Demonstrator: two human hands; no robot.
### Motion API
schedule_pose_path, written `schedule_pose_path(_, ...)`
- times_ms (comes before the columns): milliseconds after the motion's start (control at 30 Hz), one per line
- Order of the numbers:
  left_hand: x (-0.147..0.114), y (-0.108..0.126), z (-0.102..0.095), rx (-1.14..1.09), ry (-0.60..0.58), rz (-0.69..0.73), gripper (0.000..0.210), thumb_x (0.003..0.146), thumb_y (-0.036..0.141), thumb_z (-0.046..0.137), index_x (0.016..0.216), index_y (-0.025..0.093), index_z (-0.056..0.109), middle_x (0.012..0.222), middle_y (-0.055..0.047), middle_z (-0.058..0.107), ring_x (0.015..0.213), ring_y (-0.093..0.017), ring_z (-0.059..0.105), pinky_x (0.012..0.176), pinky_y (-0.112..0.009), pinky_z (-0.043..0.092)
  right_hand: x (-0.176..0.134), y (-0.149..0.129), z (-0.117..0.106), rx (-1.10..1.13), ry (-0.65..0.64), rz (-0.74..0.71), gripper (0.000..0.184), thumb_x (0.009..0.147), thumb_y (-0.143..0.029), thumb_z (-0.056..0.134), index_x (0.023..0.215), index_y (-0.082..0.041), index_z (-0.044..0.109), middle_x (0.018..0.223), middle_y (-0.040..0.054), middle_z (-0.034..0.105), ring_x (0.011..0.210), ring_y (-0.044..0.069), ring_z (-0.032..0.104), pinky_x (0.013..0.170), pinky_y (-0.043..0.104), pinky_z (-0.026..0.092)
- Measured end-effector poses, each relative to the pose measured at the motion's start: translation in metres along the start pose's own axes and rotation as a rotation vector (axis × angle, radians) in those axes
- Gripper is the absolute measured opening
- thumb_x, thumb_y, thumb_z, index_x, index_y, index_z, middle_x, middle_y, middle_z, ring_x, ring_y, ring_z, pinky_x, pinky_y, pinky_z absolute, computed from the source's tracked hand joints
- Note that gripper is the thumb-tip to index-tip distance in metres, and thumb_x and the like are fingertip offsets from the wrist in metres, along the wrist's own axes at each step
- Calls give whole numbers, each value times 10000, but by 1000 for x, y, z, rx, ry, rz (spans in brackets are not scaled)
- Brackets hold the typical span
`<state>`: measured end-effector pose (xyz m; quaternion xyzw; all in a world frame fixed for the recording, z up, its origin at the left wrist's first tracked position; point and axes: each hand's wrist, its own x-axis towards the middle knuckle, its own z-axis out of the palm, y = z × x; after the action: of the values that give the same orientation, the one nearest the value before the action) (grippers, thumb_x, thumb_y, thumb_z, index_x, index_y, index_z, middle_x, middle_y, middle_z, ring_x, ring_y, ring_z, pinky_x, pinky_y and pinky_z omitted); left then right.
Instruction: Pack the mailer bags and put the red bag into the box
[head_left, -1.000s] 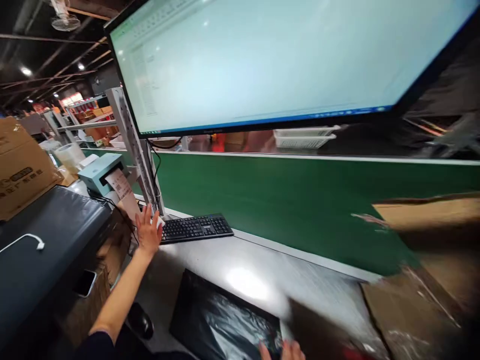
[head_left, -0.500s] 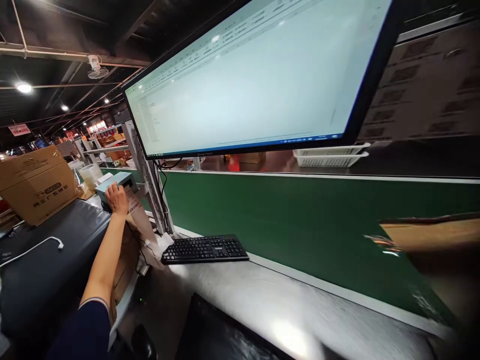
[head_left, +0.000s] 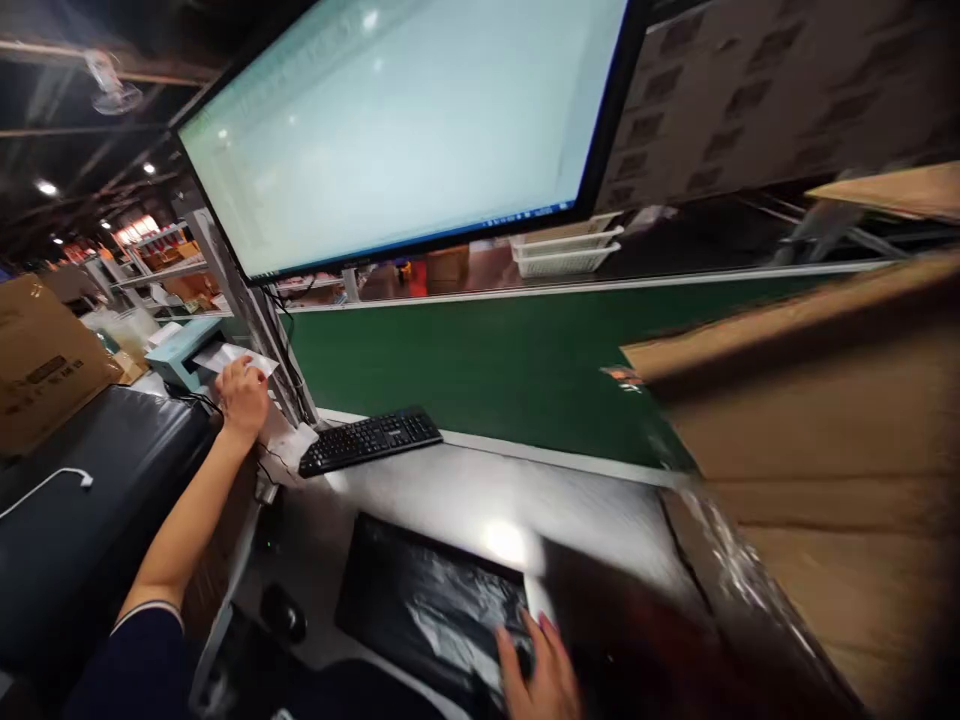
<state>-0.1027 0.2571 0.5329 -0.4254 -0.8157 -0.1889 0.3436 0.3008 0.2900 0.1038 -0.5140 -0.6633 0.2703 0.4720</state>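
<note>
My left hand (head_left: pixel 244 400) reaches out to a white paper label (head_left: pixel 256 360) at the front of a pale teal label printer (head_left: pixel 184 352). Its fingers are bent and closed on the label, though the grip itself is partly hidden. At the bottom, my right hand (head_left: pixel 538 675) has its fingers apart. They lie over the right edge of a flat black plastic-wrapped package (head_left: pixel 427 600) on the metal table (head_left: pixel 465 480); whether they press on it I cannot tell.
A black keyboard (head_left: pixel 371 440) and a mouse (head_left: pixel 283 612) lie on the table. Above hangs a large monitor (head_left: pixel 405 130). Beyond a green panel (head_left: pixel 480 350) stand white baskets (head_left: pixel 566 255). Cardboard boxes are at right (head_left: pixel 817 420) and far left (head_left: pixel 45 365).
My left hand has moved off the printer's top to the label at its front. My right hand has come into view over the black package. The camera has turned right and down.
</note>
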Motion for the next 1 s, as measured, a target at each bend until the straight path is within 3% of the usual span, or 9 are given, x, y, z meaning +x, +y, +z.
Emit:
schedule_pose_path(100,-81,58,-5,-503,-85,192,50,897,178,659,882,136,682,1165,-129,655,1128,-279,586,1012,-436,433,9,-61,9,331,-199,248,770,810,-738,590,1309,-151,581,1408,202,578,1355,359,532,1199,586,380)
schedule_pose_path(167,-139,90,-5,-953,-291,112,78,917,218,642,880,150,650,1113,-97,639,1084,-209,601,950,-343,464,17,-91,11,679,-359,502,894,645,-751,759,1295,-171,560,1421,211,571,1306,346,579,1183,541,411)
schedule_pose_path(267,-218,121,7,-1535,-708,-372,239,868,329,728,843,139,586,1105,-67,627,963,-130,599,837,-243,466,21,-114,1,1107,-543,820,847,607,-693,843,1276,-226,618,1419,134,595,1307,283,588,1121,430,478)
schedule_pose_path(367,-277,126,34,-1845,-888,-868,478,719,436,875,850,140,523,954,-19,588,806,-91,552,729,-225,468,13,-118,-14,1150,-433,1035,655,524,-540,944,1032,-214,691,1130,58,706,1051,200,670,898,325,570)
schedule_pose_path(467,-316,116,65,-1844,-937,-1104,605,588,482,940,874,139,533,918,-17,566,845,-120,563,764,-278,524,2,-111,-19,974,-355,1090,574,461,-465,954,840,-187,624,803,-6,640,777,133,619,721,271,543)
schedule_pose_path(600,-347,106,109,-1623,-870,-1207,656,467,495,934,855,123,557,866,-25,536,810,-132,532,706,-302,557,-2,-91,-5,752,-327,1000,498,468,-505,845,717,-156,592,642,-13,546,620,102,515,609,236,422)
schedule_pose_path(700,-364,110,141,-1470,-815,-1249,481,595,392,839,856,127,534,884,-41,539,857,-157,559,698,-308,571,-3,-74,16,600,-274,919,429,472,-513,743,655,-156,593,598,-2,534,587,107,475,587,244,359)
schedule_pose_path(833,-384,119,171,-1314,-834,-1196,142,844,214,591,919,124,511,943,-57,543,877,-147,587,724,-305,581,-10,-55,36,424,-255,803,414,536,-564,614,670,-172,598,615,38,580,627,164,516,629,293,399)
schedule_pose_path(1000,-397,107,180,-1055,-865,-918,102,931,207,517,979,117,512,996,-103,577,928,-209,625,841,-425,587,-31,-51,30,182,-251,593,456,715,-567,538,855,-151,662,895,134,694,864,261,607,890,424,476)
